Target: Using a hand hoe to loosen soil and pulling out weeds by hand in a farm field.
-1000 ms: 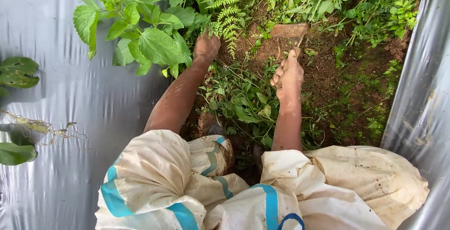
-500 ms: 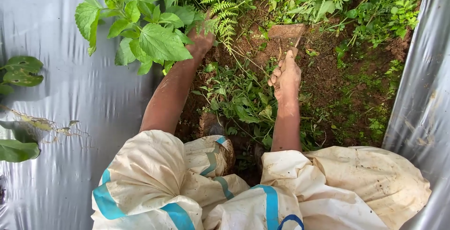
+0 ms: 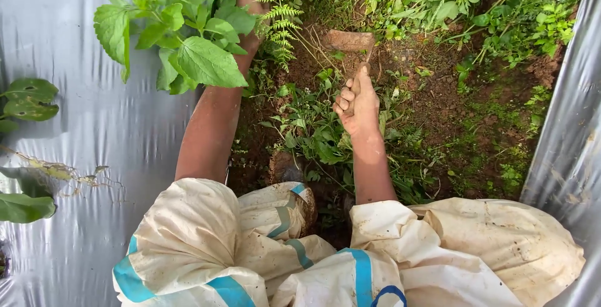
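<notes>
A small hoe (image 3: 350, 43) with a flat, rusty, soil-caked blade lies on crumbly brown soil (image 3: 438, 103) between glossy silver plastic sheets (image 3: 94, 157). Its handle runs straight away from the person, blade at the far end. The right hand (image 3: 357, 103) has its fingers clenched around the handle. The left hand (image 3: 249, 0) reaches among fern fronds (image 3: 282, 13); leaves hide its fingers, so I cannot tell their grip.

Leafy plant (image 3: 181, 44) and fern (image 3: 282, 6) crowding left, bare soil (image 3: 451, 107) open right

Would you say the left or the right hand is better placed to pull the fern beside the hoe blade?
Probably the left hand: it already reaches into the fern, while the right hand grips the hoe.
</notes>
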